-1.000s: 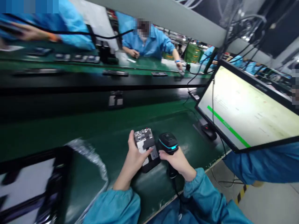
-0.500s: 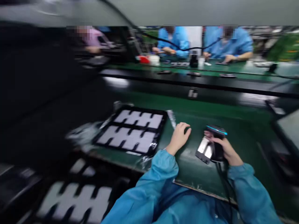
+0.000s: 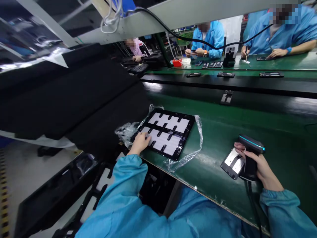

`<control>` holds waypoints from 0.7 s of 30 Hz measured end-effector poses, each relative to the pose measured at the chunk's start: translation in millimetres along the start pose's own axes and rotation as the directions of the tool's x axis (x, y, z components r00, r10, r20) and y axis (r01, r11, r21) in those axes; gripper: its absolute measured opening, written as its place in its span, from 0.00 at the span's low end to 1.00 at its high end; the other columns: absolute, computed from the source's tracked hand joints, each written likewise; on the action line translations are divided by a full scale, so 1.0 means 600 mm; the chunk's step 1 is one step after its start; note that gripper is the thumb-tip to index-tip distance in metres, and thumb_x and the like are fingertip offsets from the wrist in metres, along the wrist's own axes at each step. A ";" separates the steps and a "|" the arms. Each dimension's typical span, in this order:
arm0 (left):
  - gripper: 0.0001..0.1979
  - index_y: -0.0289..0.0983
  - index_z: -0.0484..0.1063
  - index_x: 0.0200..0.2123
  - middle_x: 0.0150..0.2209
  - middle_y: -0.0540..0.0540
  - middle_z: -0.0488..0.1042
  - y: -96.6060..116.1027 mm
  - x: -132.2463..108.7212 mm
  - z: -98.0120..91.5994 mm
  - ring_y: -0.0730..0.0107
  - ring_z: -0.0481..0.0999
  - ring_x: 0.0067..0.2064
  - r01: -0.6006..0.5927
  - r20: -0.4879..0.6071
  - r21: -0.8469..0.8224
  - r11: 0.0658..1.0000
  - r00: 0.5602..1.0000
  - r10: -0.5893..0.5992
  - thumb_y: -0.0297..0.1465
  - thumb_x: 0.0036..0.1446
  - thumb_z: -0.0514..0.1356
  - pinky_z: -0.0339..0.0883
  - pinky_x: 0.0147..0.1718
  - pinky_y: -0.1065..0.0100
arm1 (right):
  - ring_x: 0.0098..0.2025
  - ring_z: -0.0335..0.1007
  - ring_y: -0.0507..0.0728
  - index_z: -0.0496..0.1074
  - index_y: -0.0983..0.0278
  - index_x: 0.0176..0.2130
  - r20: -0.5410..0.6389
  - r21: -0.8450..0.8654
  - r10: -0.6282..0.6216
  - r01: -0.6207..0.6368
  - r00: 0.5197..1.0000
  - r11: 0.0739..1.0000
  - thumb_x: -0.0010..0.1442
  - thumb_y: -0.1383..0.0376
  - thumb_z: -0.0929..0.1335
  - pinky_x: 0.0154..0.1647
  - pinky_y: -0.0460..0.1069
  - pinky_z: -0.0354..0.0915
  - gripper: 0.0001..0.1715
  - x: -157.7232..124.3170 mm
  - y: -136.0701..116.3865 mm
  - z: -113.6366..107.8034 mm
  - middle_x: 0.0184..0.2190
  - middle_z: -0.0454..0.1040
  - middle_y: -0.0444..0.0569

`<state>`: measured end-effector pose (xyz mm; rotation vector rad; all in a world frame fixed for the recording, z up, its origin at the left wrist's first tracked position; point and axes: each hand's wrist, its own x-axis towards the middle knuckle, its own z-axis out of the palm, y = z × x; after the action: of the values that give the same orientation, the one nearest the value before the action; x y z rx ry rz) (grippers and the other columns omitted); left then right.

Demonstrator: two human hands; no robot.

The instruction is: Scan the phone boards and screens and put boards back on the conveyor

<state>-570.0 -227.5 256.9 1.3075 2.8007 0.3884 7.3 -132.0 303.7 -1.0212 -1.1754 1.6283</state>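
My right hand [image 3: 259, 165] is wrapped round a black handheld scanner [image 3: 250, 148] with a blue light strip and also pins a phone-sized part [image 3: 232, 163] with a silvery face against it. My left hand [image 3: 140, 142] rests on the near left corner of a black tray [image 3: 184, 137] of white pieces, fingers curled on one piece [image 3: 158, 140]. The tray lies on crinkled clear plastic wrap [image 3: 188, 157] on the green bench.
A black conveyor [image 3: 223, 82] runs across behind the bench, carrying dark parts. Other people in blue coats work at the far side. More black trays [image 3: 74, 185] sit low at my left. A cable hangs from the scanner over the bench edge [image 3: 198, 190].
My view swung left from the monitor to the tray. My left hand let go of the part and reached onto the tray. My right hand now holds both scanner and part.
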 end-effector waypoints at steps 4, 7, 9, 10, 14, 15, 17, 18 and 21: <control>0.24 0.25 0.69 0.53 0.52 0.26 0.67 0.022 0.008 0.015 0.42 0.68 0.56 -0.025 -0.027 0.043 0.999 0.999 0.026 0.38 0.62 0.52 0.61 0.56 0.51 | 0.62 0.69 0.69 0.82 0.60 0.41 -0.017 0.003 0.004 -0.004 1.000 1.000 0.54 0.59 0.76 0.69 0.62 0.59 0.14 -0.003 -0.002 0.002 0.53 0.78 0.53; 0.22 0.23 0.70 0.51 0.52 0.25 0.68 0.060 0.020 0.020 0.42 0.69 0.55 -0.030 -0.051 0.064 0.998 0.998 0.033 0.35 0.64 0.49 0.62 0.55 0.50 | 0.61 0.70 0.69 0.82 0.60 0.41 -0.020 -0.008 0.010 -0.010 1.000 1.000 0.53 0.59 0.76 0.69 0.62 0.60 0.15 -0.002 0.001 0.000 0.53 0.79 0.54; 0.20 0.23 0.71 0.48 0.50 0.25 0.69 0.081 0.031 0.005 0.43 0.70 0.53 -0.033 -0.061 0.070 0.997 0.997 0.038 0.32 0.64 0.49 0.63 0.54 0.50 | 0.60 0.70 0.69 0.82 0.60 0.41 -0.020 -0.012 0.007 -0.008 1.000 1.000 0.52 0.58 0.76 0.69 0.62 0.60 0.15 0.000 0.004 -0.004 0.53 0.79 0.53; 0.19 0.23 0.71 0.48 0.50 0.26 0.69 0.085 0.034 -0.010 0.43 0.70 0.53 -0.034 -0.071 0.073 0.997 0.997 0.039 0.31 0.64 0.49 0.63 0.54 0.49 | 0.61 0.70 0.69 0.81 0.60 0.40 -0.021 -0.011 0.007 -0.007 1.000 1.000 0.53 0.58 0.75 0.69 0.62 0.60 0.14 0.001 0.005 -0.005 0.53 0.79 0.53; 0.19 0.27 0.71 0.48 0.53 0.31 0.69 0.026 0.001 -0.126 0.46 0.66 0.59 -0.029 -0.184 0.102 0.994 0.982 0.047 0.34 0.66 0.47 0.60 0.60 0.49 | 0.61 0.70 0.69 0.81 0.59 0.40 -0.016 -0.012 0.000 0.000 1.000 1.000 0.52 0.59 0.76 0.68 0.61 0.61 0.14 0.004 0.008 -0.009 0.53 0.79 0.52; 0.20 0.30 0.70 0.49 0.55 0.34 0.68 -0.008 -0.027 -0.160 0.48 0.65 0.61 -0.019 -0.225 0.111 0.994 0.973 0.044 0.37 0.66 0.46 0.58 0.62 0.50 | 0.61 0.70 0.69 0.81 0.60 0.41 -0.019 -0.009 -0.005 0.005 1.000 1.000 0.52 0.59 0.76 0.68 0.61 0.61 0.15 0.005 0.008 -0.009 0.52 0.79 0.53; 0.23 0.35 0.70 0.49 0.55 0.42 0.69 -0.089 -0.106 -0.216 0.49 0.65 0.62 0.027 -0.347 0.116 0.993 0.938 0.015 0.44 0.65 0.46 0.60 0.62 0.48 | 0.61 0.70 0.69 0.81 0.61 0.40 -0.021 -0.008 -0.005 0.004 1.000 1.000 0.52 0.60 0.76 0.68 0.60 0.62 0.14 0.005 0.007 -0.008 0.52 0.79 0.54; 0.24 0.38 0.70 0.49 0.56 0.45 0.69 -0.131 -0.154 -0.232 0.49 0.66 0.62 0.065 -0.370 0.121 0.991 0.929 -0.016 0.46 0.64 0.44 0.61 0.62 0.46 | 0.61 0.70 0.69 0.81 0.61 0.40 -0.020 -0.009 0.004 -0.005 1.000 1.000 0.52 0.60 0.76 0.67 0.60 0.63 0.14 0.005 0.006 -0.007 0.53 0.78 0.55; 0.23 0.49 0.70 0.49 0.56 0.54 0.71 -0.243 -0.292 -0.215 0.52 0.68 0.61 0.205 -0.288 0.075 0.976 0.941 -0.176 0.49 0.60 0.45 0.62 0.62 0.45 | 0.60 0.71 0.69 0.82 0.62 0.39 -0.017 -0.012 0.040 -0.040 0.999 0.999 0.53 0.61 0.75 0.64 0.59 0.64 0.12 0.004 0.002 -0.005 0.55 0.77 0.61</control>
<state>-582.5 -477.9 333.4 1.0555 3.1891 0.4572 9.1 -129.2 301.4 -1.0703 -1.1616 1.6421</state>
